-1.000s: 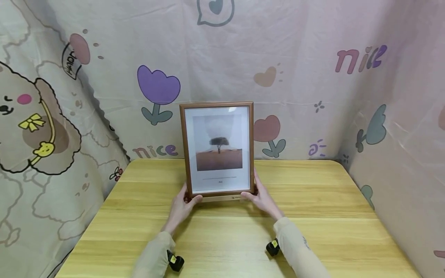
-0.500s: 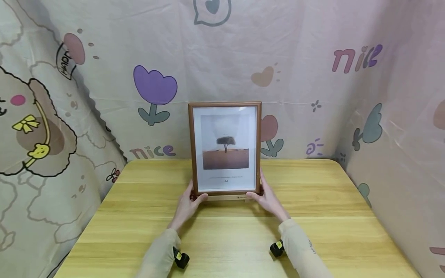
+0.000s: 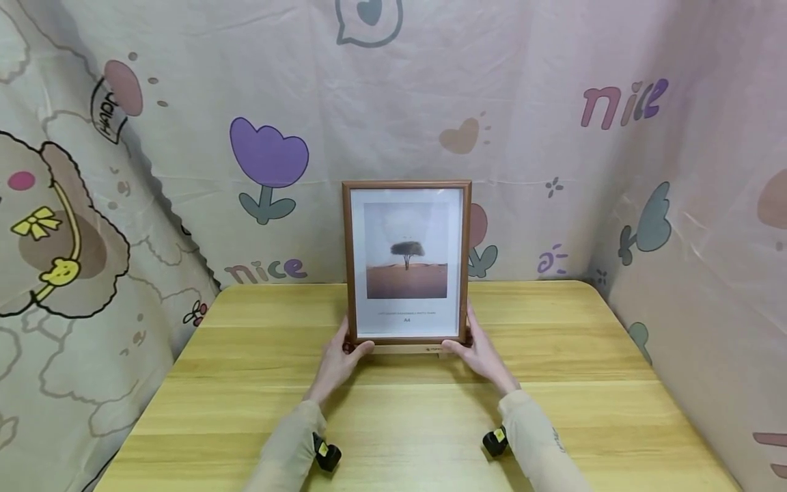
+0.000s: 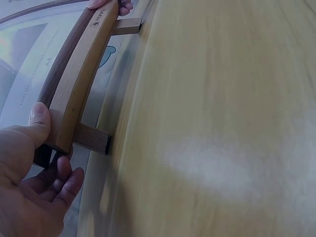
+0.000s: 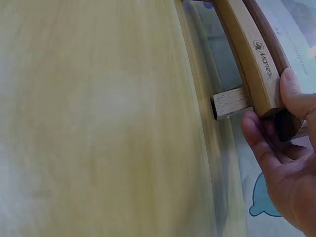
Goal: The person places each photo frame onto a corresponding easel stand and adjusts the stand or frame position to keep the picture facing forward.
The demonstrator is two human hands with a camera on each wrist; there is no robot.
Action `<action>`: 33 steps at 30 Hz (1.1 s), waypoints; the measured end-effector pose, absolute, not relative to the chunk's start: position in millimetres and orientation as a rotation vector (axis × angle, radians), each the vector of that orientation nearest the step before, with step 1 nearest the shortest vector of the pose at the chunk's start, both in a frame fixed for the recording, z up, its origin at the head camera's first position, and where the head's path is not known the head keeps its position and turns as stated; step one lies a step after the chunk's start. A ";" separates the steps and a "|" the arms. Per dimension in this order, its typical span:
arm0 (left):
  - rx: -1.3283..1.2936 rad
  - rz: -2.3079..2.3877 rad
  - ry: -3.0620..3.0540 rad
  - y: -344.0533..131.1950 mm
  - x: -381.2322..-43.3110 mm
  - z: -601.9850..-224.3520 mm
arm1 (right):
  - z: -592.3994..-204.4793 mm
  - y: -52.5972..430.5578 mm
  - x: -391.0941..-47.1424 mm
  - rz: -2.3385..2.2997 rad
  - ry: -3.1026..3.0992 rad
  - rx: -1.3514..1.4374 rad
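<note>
A brown-framed picture [image 3: 407, 260] of a lone tree, marked A4, stands nearly upright on the light wooden ledge [image 3: 399, 349] of a small easel. At its lower left corner my left hand [image 3: 337, 362] grips the ledge and frame, thumb in front. My right hand [image 3: 484, 354] does the same at the lower right corner. In the left wrist view, short wooden feet [image 4: 94, 138] with dark ends stick out below the ledge [image 4: 74, 94]. The right wrist view shows lettering on the ledge [image 5: 256, 59] near my thumb. Whether the feet touch the table cannot be told.
The wood-grain table [image 3: 393, 417] spreads out around the easel. A patterned cloth [image 3: 529, 157] hangs behind its back edge and along both sides. Black wrist cameras [image 3: 328, 454] sit at both sleeves.
Both hands have shifted the framed picture and easel to the right over the table, and the picture covers more of the red tulip. The head view has turned slightly right. Both grips look unchanged.
</note>
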State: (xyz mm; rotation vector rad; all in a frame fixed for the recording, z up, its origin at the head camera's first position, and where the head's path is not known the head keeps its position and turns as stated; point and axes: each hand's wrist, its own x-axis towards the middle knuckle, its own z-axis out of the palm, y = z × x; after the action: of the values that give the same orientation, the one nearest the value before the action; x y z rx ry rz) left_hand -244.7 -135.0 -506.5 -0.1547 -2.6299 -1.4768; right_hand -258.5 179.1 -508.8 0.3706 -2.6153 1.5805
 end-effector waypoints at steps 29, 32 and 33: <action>-0.178 -1.479 -2.617 -133.2 -244.9 -506.7 | -508.6 180.8 -257.8 1.580 -2.613 0.379; -0.176 -1.476 -2.622 -133.2 -244.7 -506.1 | -508.3 180.0 -257.6 1.566 -2.609 0.387; -0.178 -1.479 -2.621 -133.1 -244.8 -506.0 | -508.1 179.9 -257.7 1.567 -2.605 0.389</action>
State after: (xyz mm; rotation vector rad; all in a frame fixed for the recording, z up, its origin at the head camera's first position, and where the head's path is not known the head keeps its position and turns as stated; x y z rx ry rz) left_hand -244.8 -133.1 -506.0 -0.1781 -2.6214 -1.4787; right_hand -257.7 179.9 -508.1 0.3892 -2.6046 1.5673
